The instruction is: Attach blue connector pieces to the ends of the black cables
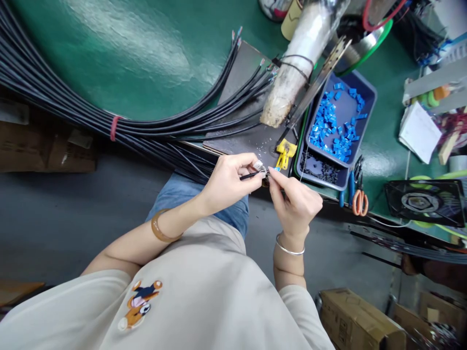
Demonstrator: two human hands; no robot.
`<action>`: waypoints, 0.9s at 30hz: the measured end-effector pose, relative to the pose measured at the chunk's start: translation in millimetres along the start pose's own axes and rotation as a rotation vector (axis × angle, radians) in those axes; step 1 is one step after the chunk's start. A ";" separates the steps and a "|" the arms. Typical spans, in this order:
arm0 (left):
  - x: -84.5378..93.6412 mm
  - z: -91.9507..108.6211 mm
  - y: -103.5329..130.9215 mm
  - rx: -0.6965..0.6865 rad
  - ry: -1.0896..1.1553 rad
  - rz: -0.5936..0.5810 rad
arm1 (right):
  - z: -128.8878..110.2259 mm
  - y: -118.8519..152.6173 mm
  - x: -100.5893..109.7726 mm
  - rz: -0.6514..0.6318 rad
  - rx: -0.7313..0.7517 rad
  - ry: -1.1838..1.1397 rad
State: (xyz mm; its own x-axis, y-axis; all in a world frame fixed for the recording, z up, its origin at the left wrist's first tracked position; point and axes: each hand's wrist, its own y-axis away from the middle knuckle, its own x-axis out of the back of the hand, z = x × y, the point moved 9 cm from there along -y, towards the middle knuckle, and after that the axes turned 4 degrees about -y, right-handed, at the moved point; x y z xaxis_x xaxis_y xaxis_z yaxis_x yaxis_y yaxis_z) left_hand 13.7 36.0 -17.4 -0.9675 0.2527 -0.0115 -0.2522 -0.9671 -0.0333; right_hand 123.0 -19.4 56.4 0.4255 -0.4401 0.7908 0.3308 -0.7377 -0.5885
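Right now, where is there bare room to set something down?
The widest bare patch of table lies beyond the cables, left of the board; a narrower one lies between bins and papers. It is crowded around the left hand and right hand, near the yellow tool and bins.

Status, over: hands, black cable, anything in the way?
Left hand pinching black cable. Right hand at its end, grip unclear. Yellow tool just beyond, not blocking.
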 end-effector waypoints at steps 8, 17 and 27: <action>-6.3 -7.0 -7.1 0.120 0.191 -0.115 | 4.1 -0.9 -2.6 0.035 -0.024 -0.014; -8.9 -7.2 -7.7 0.153 0.247 -0.174 | 39.8 6.7 -12.4 0.016 -0.501 -0.594; -1.3 0.7 -16.5 0.035 0.136 -0.053 | 40.4 8.9 14.3 0.312 -0.387 -0.416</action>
State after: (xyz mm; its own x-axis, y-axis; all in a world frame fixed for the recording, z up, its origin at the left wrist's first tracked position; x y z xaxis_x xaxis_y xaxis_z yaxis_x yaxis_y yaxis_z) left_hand 19.1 51.6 -16.1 -0.9418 0.3028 -0.1460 -0.3056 -0.9521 -0.0029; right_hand 166.0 -11.6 55.6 0.7688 -0.4862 0.4153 -0.1557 -0.7722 -0.6160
